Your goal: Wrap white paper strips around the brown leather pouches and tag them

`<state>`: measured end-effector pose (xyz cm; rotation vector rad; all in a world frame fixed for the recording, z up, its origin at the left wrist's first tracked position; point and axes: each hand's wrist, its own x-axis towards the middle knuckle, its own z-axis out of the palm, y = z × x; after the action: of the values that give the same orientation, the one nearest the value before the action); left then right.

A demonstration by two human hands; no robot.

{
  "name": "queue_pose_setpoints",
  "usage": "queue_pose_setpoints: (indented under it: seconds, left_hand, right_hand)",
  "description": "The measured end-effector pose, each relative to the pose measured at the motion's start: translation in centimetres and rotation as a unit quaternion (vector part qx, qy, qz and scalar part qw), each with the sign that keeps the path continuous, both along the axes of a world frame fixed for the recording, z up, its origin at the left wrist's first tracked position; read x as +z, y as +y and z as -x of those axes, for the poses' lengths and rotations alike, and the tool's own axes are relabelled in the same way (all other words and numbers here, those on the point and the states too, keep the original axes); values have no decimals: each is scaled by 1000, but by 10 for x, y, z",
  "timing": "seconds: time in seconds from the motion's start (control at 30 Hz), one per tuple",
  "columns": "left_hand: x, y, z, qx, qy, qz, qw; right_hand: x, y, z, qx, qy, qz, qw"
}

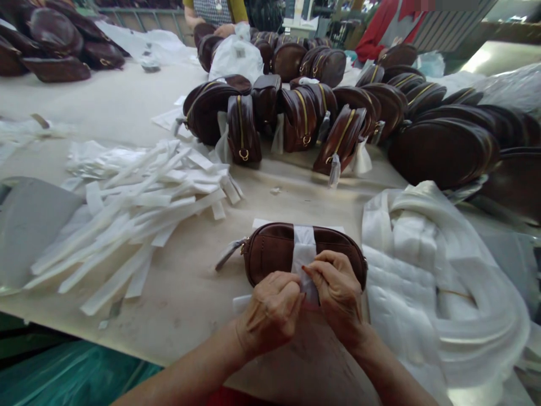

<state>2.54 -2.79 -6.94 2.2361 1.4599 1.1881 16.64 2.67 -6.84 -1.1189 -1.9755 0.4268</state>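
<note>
A small dark brown leather bag [273,248] lies on the table in front of me, with a white wrapping strip [303,242] across its middle. My left hand [276,307] is closed at the strip's near end, fingertips pinched on it. Opposite it, my right hand [336,290] also pinches the strip near the bag's front edge. The fingertips of both hands are close together. At the bag's left end hangs a zip pull [230,254] in a clear wrap. White paper shows from under the bag's back edge.
Loose white strips [156,192] lie in a heap on the left. At the right is a bulky coil of white material [456,304]. Several brown bags [291,113] stand across the table behind, with more bags [54,39] piled far left. Two people work at the far side.
</note>
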Motion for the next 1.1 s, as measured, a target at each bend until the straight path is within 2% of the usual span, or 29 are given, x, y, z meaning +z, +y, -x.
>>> queue_pose_setpoints:
  seconds: [0.1,0.27,0.4,0.57,0.67,0.77,0.87,0.93,1.03,1.1]
  left_hand:
    - [1,0,0,15,23,-24,999]
    - [-4,-3,6,-32,181,-115,976]
    - [-7,-5,9,-59,242,-121,961]
    - [-2,-4,9,-64,279,-121,950]
    - [-1,-3,8,-54,284,-135,948]
    - [-4,-2,9,-52,287,-141,946]
    - [-8,-3,10,-56,278,-146,948]
    - [-9,-3,10,-59,267,-155,949]
    - [-10,-3,10,-58,248,-165,953]
    - [-13,0,12,-53,237,-166,956]
  right_hand:
    - [-4,0,2,-17,-7,5,1000]
    - [-8,1,3,-17,2,21,1000]
    - [-10,0,1,-22,8,26,999]
    - [-11,4,3,-37,14,49,998]
    - [-5,4,6,-57,38,69,995]
    - [12,-5,-6,-62,78,69,993]
    - [36,-20,-49,-102,48,-14,994]
    - [48,-27,-96,-180,-8,-73,981]
    - [55,-30,-178,-347,-58,-90,932]
    - [54,-28,-230,-439,-53,-46,895]
